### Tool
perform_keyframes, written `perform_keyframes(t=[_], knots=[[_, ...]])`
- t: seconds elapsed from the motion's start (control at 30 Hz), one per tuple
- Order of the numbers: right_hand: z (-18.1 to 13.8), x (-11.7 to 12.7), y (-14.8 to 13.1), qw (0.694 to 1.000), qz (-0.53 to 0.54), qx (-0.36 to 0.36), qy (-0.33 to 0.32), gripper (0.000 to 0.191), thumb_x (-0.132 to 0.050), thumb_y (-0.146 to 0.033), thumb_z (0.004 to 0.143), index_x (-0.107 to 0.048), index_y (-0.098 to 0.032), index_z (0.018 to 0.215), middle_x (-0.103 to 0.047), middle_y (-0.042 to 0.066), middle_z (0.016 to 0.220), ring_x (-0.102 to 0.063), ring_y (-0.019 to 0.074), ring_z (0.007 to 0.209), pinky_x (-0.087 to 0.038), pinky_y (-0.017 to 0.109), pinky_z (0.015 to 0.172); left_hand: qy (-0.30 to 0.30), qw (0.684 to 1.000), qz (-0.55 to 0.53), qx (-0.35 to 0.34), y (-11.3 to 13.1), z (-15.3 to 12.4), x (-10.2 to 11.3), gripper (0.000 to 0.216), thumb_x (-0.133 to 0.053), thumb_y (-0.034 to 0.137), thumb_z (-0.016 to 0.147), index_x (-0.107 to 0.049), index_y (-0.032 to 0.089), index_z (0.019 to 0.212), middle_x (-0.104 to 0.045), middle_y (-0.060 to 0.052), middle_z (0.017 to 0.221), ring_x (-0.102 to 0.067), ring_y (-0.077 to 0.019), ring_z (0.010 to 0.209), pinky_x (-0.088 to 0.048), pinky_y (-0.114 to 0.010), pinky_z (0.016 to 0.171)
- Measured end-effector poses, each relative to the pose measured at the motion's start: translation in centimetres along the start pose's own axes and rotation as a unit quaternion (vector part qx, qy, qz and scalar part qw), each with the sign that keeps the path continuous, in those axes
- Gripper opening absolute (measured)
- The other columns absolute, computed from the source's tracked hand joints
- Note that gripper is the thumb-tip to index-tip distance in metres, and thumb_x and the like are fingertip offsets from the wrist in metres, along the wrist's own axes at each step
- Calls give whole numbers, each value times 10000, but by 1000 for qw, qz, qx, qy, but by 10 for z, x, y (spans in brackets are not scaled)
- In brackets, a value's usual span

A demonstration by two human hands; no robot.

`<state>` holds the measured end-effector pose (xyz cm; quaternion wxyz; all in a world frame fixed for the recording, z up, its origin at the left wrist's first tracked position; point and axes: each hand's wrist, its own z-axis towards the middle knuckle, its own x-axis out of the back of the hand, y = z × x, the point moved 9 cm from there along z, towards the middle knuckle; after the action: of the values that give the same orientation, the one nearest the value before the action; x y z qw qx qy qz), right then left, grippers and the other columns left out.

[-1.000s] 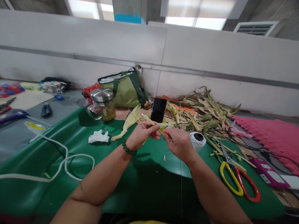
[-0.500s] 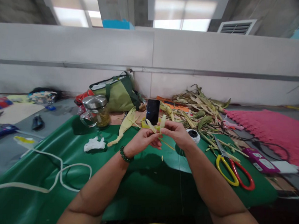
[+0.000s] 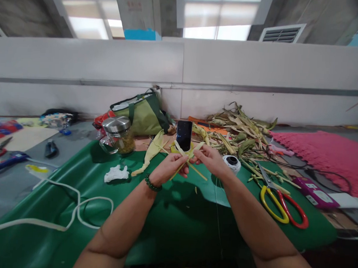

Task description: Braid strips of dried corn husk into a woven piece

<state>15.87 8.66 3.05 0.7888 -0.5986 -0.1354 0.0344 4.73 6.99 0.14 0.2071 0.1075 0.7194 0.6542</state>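
Note:
Pale strips of corn husk (image 3: 198, 146) stick up from between my two hands, in front of a propped phone (image 3: 184, 135). My left hand (image 3: 172, 165), with a green bead bracelet at the wrist, pinches one strip between thumb and fingers. From the other side my right hand (image 3: 208, 159) grips another strip. Two thin stalks (image 3: 198, 172) cross and point down below the fingers. A larger piece of dried husk (image 3: 153, 152) lies on the green mat (image 3: 175, 220), left of the phone. A spool of white thread (image 3: 231, 163) stands beside my right wrist.
Scissors (image 3: 278, 201) with yellow and red handles lie at the right. Behind them is a heap of dry husks (image 3: 241, 127). A glass jar (image 3: 119, 137), a crumpled white tissue (image 3: 116, 173) and a white cord (image 3: 75, 204) are at the left. A purple box (image 3: 315, 193) sits far right.
My hands have drawn slightly apart, and the husk strips now lean outward in a V. The crossed stalks show more clearly beneath. The whole view has shifted a little.

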Motion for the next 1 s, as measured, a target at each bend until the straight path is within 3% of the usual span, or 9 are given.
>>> perform_keyframes(t=[0.13, 0.27, 0.43, 0.6, 0.7, 0.8, 1.0], knots=[[-10, -23, -2, 988, -102, -19, -117, 375, -616, -460, 811, -608, -162, 583, -604, 3, 510, -559, 105, 473, -410, 209, 468, 32, 999, -11, -21, 7, 0, 6, 454, -701, 569, 697, -648, 118, 713, -594, 2, 534, -552, -79, 473, -468, -183, 476], [-17, -24, -12, 978, -194, 39, -72, 349, -552, -332, 867, -587, -164, 564, -585, -4, 489, -506, 91, 455, -346, 205, 466, 52, 997, 42, -43, 14, -2, 9, 393, -784, 488, 634, -647, 121, 670, -598, 14, 530, -543, -70, 461, -474, -182, 483], [-22, -24, -22, 932, -329, 132, -72, 338, -541, -275, 903, -590, -172, 585, -586, -11, 501, -507, 94, 492, -331, 214, 522, 70, 993, 81, -56, 15, 0, 18, 322, -766, 433, 679, -674, 125, 708, -625, 8, 543, -575, -87, 476, -505, -200, 507], [-20, 1, -41, 899, -389, 192, 59, 171, -683, -345, 826, -698, -182, 878, -678, 46, 757, -576, 151, 686, -378, 240, 625, 52, 987, 149, -32, 5, 4, 14, 334, -751, 432, 697, -633, 127, 630, -639, -6, 549, -604, -103, 485, -515, -205, 520], [-16, -9, -37, 902, -386, 192, 9, 107, -722, -258, 791, -675, -165, 771, -622, 4, 659, -527, 121, 620, -339, 221, 592, 5, 980, 196, -35, -4, 4, -2, 296, -718, 389, 723, -628, 133, 607, -618, 6, 522, -606, -108, 473, -500, -200, 504], [-14, -19, -31, 908, -377, 182, -26, 256, -657, -163, 832, -581, -148, 589, -564, -15, 596, -476, 98, 595, -294, 214, 575, -29, 978, 202, -34, -12, 5, -14, 175, -669, 311, 747, -677, 138, 722, -618, 21, 525, -607, -108, 464, -501, -206, 509], [-15, -30, -26, 913, -359, 188, -38, 287, -634, -131, 833, -548, -145, 560, -537, -20, 586, -438, 96, 597, -285, 225, 593, -62, 975, 212, -4, -24, 8, -16, 215, -660, 295, 735, -626, 127, 605, -621, -12, 526, -599, -121, 447, -507, -237, 502]])
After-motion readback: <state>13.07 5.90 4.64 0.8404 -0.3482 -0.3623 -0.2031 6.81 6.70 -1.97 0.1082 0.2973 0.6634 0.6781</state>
